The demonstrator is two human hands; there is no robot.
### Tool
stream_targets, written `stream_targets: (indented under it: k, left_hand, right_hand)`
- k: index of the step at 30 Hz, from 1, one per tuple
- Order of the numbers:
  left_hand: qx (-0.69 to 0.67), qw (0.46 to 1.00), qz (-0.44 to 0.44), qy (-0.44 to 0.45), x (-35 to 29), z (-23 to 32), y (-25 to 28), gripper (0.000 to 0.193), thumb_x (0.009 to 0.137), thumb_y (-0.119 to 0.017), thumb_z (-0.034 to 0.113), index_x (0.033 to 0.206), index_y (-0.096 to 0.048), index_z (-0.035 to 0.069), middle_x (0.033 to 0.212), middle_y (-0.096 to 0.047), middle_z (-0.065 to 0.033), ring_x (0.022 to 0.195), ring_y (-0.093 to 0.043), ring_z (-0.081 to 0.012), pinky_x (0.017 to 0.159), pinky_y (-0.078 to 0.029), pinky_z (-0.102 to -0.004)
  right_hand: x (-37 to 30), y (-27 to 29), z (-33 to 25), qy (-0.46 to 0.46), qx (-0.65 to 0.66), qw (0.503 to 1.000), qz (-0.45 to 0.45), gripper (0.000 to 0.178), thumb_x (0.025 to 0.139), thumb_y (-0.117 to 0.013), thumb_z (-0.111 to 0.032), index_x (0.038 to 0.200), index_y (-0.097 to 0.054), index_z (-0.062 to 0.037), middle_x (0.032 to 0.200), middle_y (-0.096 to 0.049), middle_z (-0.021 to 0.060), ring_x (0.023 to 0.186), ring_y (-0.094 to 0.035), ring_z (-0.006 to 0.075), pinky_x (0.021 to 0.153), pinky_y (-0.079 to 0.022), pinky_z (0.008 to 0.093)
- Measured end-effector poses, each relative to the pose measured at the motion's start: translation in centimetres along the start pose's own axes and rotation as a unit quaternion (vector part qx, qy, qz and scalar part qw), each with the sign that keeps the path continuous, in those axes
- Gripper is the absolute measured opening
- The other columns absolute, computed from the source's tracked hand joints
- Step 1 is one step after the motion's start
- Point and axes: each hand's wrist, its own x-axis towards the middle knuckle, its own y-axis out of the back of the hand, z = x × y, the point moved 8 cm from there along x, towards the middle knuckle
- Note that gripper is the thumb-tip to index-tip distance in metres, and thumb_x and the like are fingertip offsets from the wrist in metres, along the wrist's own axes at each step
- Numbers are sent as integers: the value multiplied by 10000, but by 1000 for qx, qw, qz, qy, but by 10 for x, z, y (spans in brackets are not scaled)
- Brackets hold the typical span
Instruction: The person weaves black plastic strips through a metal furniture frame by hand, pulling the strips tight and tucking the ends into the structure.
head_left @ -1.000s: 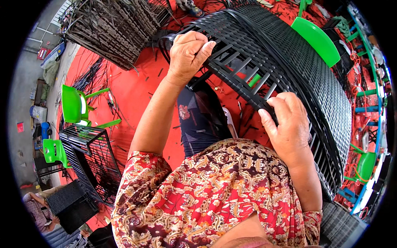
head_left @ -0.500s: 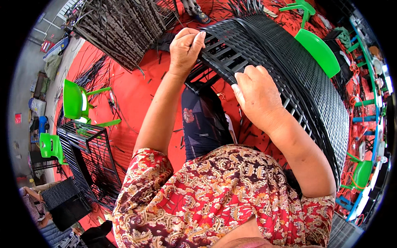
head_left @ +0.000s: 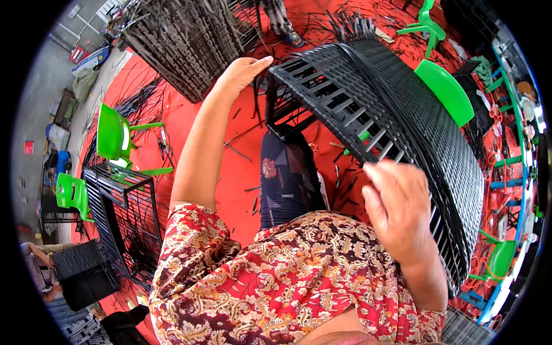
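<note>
In the head view, the black woven piece (head_left: 443, 155) stands on the red floor covering (head_left: 240, 164), in front of the person and mostly to the right. Its near rail (head_left: 328, 118) slants from an upper left corner down toward the lower right, with a row of open slats just behind it and dense weave beyond.

The left hand (head_left: 244, 75) is at that upper left corner, its thumb stretched out to the rail's end; its other fingers are largely hidden, so whether it grips the corner cannot be told. The right hand (head_left: 402, 201), slightly blurred, is farther along the near rail, on the person's side of it. Its thumb and bent forefinger stand apart with nothing visible between them; the forefinger's tip overlaps the rail, though contact is unclear. The slatted stretch lies between the two hands.

The patterned trouser leg (head_left: 287, 178) is below the left part of the rail. A green chair back (head_left: 445, 95) rises past the woven piece's far edge.
</note>
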Motion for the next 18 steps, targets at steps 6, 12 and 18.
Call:
stream_targets:
  k: [6,12,18]
  left_hand:
    - [158,932,-77,-317,20,21,-12,330,945,-452,255,1144,-611,44,1130,-628,-84,1063,-560,-201,921,-407,-317]
    - [45,978,-179,-94,82,-13,4,183,943,-538,211,823,-558,74,784,-439,61,731,-360,-62,688,-320,-223]
    - [274,932,-188,-146,138,7,37,378,929,-567,328,673,-429,87,680,-388,49,631,-310,-75,579,-259,-260]
  right_hand:
    - [-65,3,12,-60,114,988,88,161,752,-605,-141,869,-598,-30,833,-560,60,830,-561,255,747,-428,387]
    - [-121,14,27,-104,54,986,120,85,718,-603,-166,745,-560,-98,798,-517,35,829,-512,213,760,-396,347]
    - [-145,47,36,-160,57,968,182,94,748,-614,-172,784,-581,-91,813,-517,36,830,-513,219,771,-396,352]
